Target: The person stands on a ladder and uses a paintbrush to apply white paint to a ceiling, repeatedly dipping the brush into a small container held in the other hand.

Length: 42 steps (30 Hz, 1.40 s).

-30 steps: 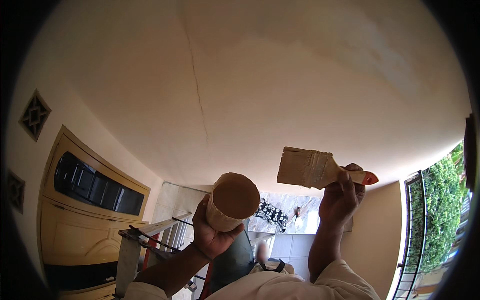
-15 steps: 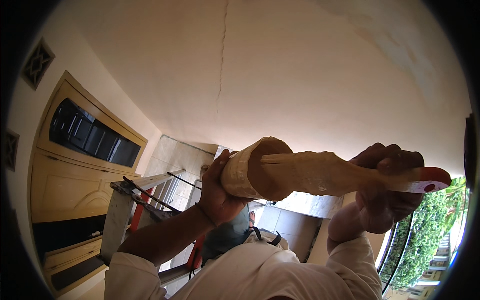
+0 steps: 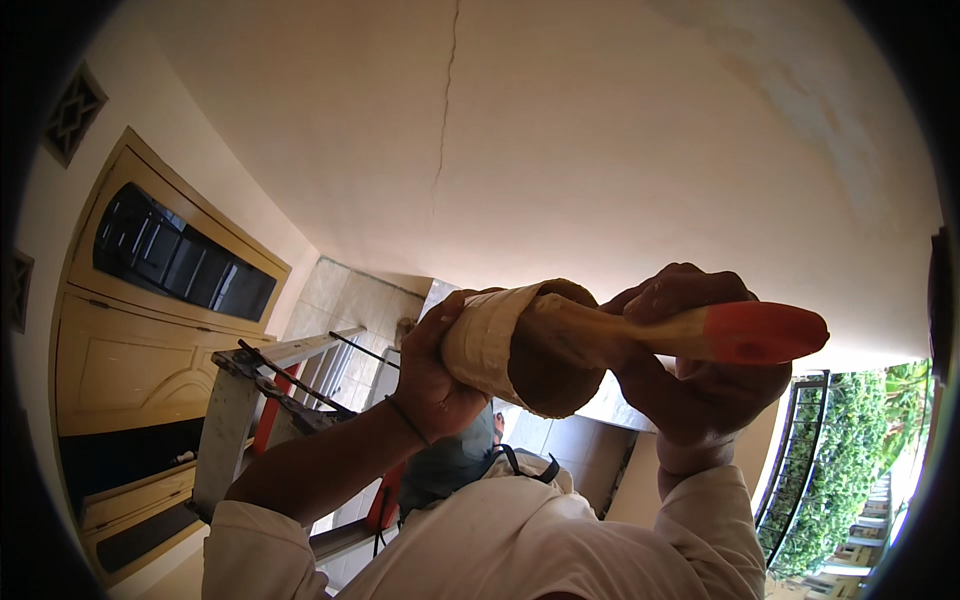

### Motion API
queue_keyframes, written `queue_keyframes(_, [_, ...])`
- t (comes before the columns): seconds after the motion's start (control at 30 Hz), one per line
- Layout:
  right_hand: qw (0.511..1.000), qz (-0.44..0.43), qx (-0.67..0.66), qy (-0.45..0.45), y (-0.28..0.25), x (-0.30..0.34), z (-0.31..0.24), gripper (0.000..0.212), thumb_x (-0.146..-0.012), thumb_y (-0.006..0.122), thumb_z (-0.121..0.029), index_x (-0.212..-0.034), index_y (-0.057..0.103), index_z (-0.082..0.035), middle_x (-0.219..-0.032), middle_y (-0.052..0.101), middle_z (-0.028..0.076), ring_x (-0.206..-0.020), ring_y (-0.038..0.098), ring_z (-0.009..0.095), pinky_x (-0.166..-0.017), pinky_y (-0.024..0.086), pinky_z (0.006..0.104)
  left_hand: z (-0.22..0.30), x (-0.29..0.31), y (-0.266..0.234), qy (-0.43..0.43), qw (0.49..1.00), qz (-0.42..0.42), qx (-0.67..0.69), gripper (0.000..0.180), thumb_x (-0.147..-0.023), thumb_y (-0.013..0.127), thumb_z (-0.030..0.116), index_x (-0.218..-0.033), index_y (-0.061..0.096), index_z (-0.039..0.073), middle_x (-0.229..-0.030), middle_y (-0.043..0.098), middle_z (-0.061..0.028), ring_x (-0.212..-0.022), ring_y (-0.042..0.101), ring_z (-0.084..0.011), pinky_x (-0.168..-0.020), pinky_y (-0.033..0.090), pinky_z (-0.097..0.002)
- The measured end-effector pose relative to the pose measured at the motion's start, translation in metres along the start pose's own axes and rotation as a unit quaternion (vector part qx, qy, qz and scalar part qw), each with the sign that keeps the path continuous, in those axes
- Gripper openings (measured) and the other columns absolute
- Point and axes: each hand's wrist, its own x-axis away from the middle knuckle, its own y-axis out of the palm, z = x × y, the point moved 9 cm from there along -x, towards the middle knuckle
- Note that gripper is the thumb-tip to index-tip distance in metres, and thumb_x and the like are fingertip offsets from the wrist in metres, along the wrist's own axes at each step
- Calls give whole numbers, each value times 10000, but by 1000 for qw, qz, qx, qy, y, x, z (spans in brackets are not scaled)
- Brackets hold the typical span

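Brush [image 3: 690, 335] in right hand [image 3: 700, 390]

cracked ceiling [image 3: 520, 150] | wooden door [image 3: 130, 330] | stepladder [image 3: 255, 400] | green hedge [image 3: 850, 450]

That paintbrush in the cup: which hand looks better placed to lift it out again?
The right hand. It already grips the paintbrush by its red-tipped handle, with the bristle end down in the cup. The left hand is wrapped around the cup's side, so it seems busy steadying it.
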Motion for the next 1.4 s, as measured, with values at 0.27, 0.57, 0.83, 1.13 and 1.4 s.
queue_keyframes(0.27, [995, -78, 60, -3, 16, -10, 4, 193, -804, 832, -44, -921, 679, -42, -761, 711, 69, -615, 698, 180, -556, 522, 289, -1, -2, -1, -5, 1000, 6, 5, 400, -1031, 613, 344, -1311, 620, 57, -1334, 664, -120, -1265, 635, -288, -1091, 520, -470])
queue_keyframes(0.57, [999, 35, -16, -20, -15, 2, 6, 352, -738, 861, 11, -1023, 656, 19, -867, 700, 138, -746, 720, 232, -621, 593, 347, -1, -2, -2, 4, 1000, 10, 5, 369, -1026, 619, 338, -1279, 631, 70, -1317, 671, -112, -1252, 641, -292, -1084, 524, -475])
queue_keyframes(0.83, [967, 221, -112, 53, -62, 19, 28, 433, -716, 885, -3, -1060, 626, 46, -883, 663, 133, -762, 711, 250, -674, 635, 357, -1, -3, -6, -2, 999, 21, 24, 351, -1037, 599, 345, -1277, 614, 89, -1311, 667, -101, -1249, 643, -291, -1072, 533, -493])
queue_keyframes(1.13, [922, 271, -232, 148, -61, 44, 71, 297, -765, 779, 59, -1020, 626, 60, -887, 675, 152, -700, 712, 265, -645, 592, 338, 0, 0, -6, -3, 999, 35, -18, 485, -1040, 555, 444, -1375, 568, 94, -1368, 629, -115, -1304, 594, -301, -1104, 482, -509])
queue_keyframes(1.4, [837, 294, -398, 234, -41, 80, 123, 131, -889, 717, -85, -954, 628, -14, -931, 705, 190, -862, 714, 272, -773, 584, 348, 0, -2, -14, -12, 999, 28, -38, 645, -1026, 523, 548, -1470, 537, 80, -1446, 603, -118, -1366, 551, -295, -1165, 408, -513])
